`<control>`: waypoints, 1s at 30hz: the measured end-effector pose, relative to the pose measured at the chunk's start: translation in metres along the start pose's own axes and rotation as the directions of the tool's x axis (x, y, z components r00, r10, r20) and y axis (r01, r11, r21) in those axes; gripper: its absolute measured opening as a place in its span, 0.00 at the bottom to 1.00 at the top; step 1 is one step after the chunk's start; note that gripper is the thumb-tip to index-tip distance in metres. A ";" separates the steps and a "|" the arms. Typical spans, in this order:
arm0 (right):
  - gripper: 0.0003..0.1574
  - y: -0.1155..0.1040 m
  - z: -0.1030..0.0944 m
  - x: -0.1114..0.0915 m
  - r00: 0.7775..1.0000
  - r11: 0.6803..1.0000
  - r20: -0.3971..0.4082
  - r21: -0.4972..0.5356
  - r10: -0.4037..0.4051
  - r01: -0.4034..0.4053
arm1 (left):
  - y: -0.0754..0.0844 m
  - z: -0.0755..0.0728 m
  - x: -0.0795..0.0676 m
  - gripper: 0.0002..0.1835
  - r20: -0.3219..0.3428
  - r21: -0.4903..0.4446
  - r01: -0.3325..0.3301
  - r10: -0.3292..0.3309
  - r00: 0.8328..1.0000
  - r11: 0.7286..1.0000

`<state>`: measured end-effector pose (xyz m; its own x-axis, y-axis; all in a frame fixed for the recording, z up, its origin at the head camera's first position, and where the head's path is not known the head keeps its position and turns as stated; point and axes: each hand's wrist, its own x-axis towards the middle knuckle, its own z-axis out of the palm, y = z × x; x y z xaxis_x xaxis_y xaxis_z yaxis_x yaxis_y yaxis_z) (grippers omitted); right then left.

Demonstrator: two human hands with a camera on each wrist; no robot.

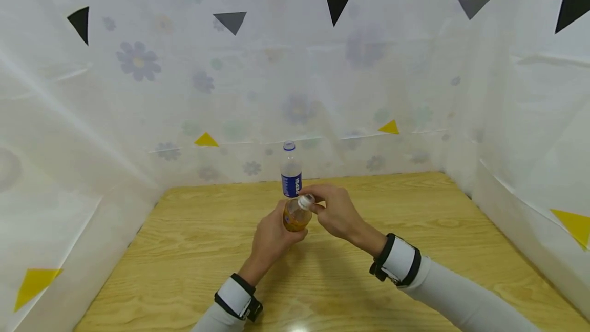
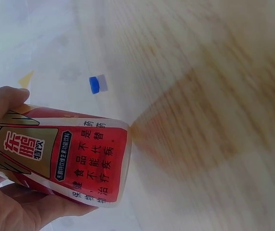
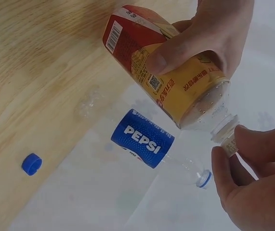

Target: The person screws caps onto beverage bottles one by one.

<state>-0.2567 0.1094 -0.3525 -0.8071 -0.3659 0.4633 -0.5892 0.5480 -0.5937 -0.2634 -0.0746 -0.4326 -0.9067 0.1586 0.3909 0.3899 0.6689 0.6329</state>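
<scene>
The red-and-gold bottle (image 1: 296,219), at six o'clock from the head view's centre, is gripped from its eight o'clock by the left hand (image 1: 273,234). The Pepsi bottle (image 1: 291,181) stands uncapped at its twelve; at three, the right hand (image 1: 338,212) pinches the held bottle's white cap (image 1: 304,201).

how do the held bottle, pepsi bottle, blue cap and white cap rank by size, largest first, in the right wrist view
1. Held bottle
2. Pepsi bottle
Below these, unranked: blue cap and white cap, which is partly hidden by fingers.
</scene>
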 end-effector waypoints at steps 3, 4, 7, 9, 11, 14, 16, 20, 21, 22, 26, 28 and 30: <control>0.19 0.001 0.001 0.000 1.000 1.000 -0.006 -0.008 0.008 -0.008 | -0.001 0.000 0.000 0.37 0.001 0.001 0.006 -0.006 1.000 1.000; 0.19 0.001 0.001 0.000 1.000 1.000 -0.008 -0.011 0.010 -0.010 | -0.001 0.000 0.000 0.37 0.000 0.004 0.005 -0.005 1.000 1.000; 0.18 0.001 0.001 0.000 1.000 1.000 -0.016 -0.020 0.019 -0.019 | 0.000 0.001 0.000 0.36 0.005 0.004 0.017 -0.017 1.000 1.000; 0.18 0.001 0.002 0.000 1.000 0.999 -0.021 -0.025 0.020 -0.021 | 0.000 0.001 0.001 0.36 0.007 0.008 0.020 -0.020 1.000 1.000; 0.17 0.001 0.002 0.000 0.999 0.999 -0.032 -0.034 0.015 -0.016 | -0.001 0.001 0.001 0.36 0.009 0.014 0.021 -0.021 1.000 1.000; 0.14 0.003 0.003 0.001 0.998 0.999 -0.056 -0.044 0.019 -0.021 | -0.001 0.001 0.001 0.37 0.010 0.016 0.024 -0.024 1.000 1.000; 0.13 0.003 0.003 0.002 0.997 0.998 -0.071 -0.046 0.028 -0.032 | -0.001 0.001 0.001 0.37 0.011 0.015 0.023 -0.023 1.000 1.000; 0.13 0.004 0.004 0.003 0.995 0.998 -0.079 -0.032 0.056 -0.059 | -0.003 0.002 0.001 0.37 0.009 0.009 0.012 -0.013 1.000 1.000; 0.13 0.004 0.005 0.003 0.995 0.998 -0.078 -0.026 0.060 -0.063 | -0.003 0.001 0.001 0.37 0.007 0.010 0.006 -0.006 1.000 1.000; 0.13 0.005 0.005 0.003 0.995 0.998 -0.077 -0.023 0.061 -0.063 | -0.003 0.001 0.001 0.37 0.006 0.010 0.004 -0.004 1.000 1.000; 0.14 0.006 0.007 0.003 0.995 0.998 -0.083 -0.010 0.054 -0.055 | -0.002 0.000 0.000 0.37 0.001 0.007 0.000 0.000 1.000 1.000; 0.14 0.006 0.007 0.003 0.995 0.999 -0.088 -0.007 0.048 -0.049 | -0.002 0.000 0.000 0.37 0.001 0.006 0.003 -0.003 1.000 1.000; 0.14 0.007 0.009 0.003 0.995 0.999 -0.089 -0.007 0.053 -0.054 | -0.002 0.000 0.001 0.37 0.002 0.005 0.004 -0.004 1.000 1.000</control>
<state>-0.2632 0.1058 -0.3611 -0.8307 -0.2677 0.4881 -0.5446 0.5724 -0.6130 -0.2647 -0.0762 -0.4336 -0.9086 0.1572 0.3869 0.3852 0.6732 0.6312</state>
